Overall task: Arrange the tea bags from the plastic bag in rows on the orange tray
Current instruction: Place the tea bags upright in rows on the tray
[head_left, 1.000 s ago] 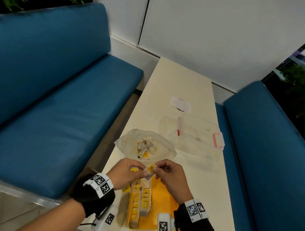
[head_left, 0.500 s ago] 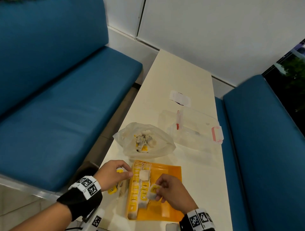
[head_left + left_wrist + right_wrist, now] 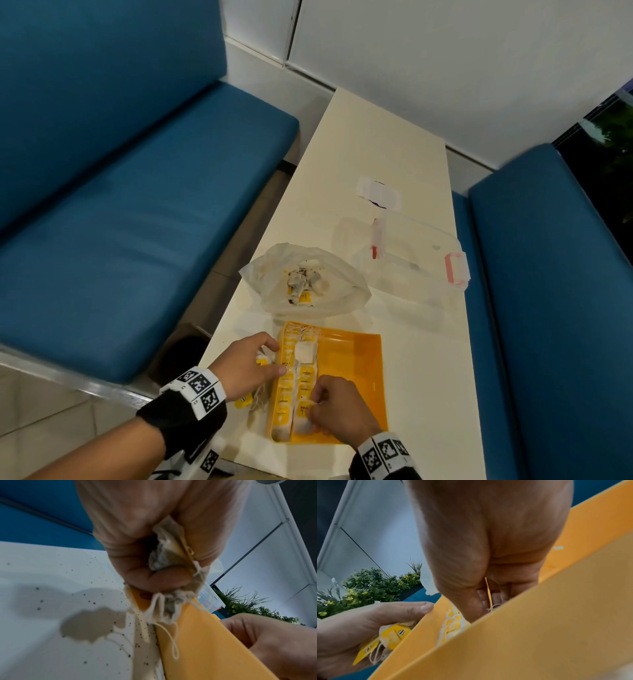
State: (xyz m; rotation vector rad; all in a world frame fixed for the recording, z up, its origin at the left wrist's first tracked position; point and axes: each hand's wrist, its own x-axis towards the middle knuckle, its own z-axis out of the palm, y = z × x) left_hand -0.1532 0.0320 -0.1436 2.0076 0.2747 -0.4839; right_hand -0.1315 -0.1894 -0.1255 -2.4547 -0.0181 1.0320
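Note:
The orange tray lies at the near end of the table, two rows of yellow-tagged tea bags along its left side. My right hand is inside the tray and pinches a tea bag by its tag at the near end of the second row. My left hand rests at the tray's left wall and grips a bunch of tea bags, strings dangling. The plastic bag with more tea bags lies open just beyond the tray.
A clear plastic box with pink clasps stands at the right behind the tray, and a white paper label farther back. Blue sofas flank the narrow white table on both sides.
Both hands came down from in front of the bag. The right hand carried one tea bag into the tray's second row; the left moved to the tray's left wall with its bunch.

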